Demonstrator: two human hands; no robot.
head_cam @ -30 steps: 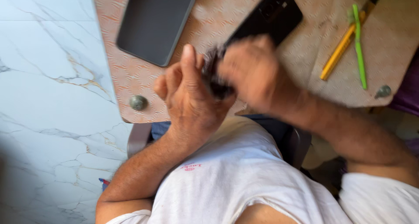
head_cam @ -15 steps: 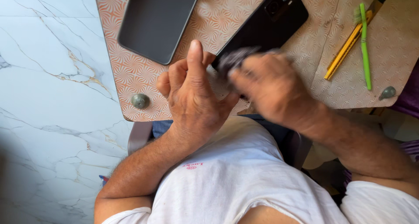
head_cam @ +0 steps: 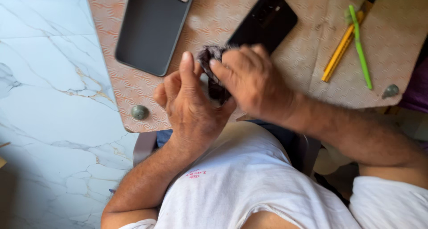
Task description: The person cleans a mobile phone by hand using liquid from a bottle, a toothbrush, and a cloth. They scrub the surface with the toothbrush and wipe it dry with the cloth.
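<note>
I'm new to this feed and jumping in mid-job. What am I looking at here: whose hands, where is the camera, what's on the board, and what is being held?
There is no machine here: these are one person's two bare hands, seen from a camera worn on the head and looking straight down, so the white shirt fills the bottom. The left hand and the right hand meet over a small dark piece of cloth, pinched between them; whether they grip anything more under it is hidden. They work above a patterned board with round metal studs at its corners, set over a white marble floor. On the board lie a dark tablet-like slab, a black phone back side up, a yellow pencil and a green pen.
</note>
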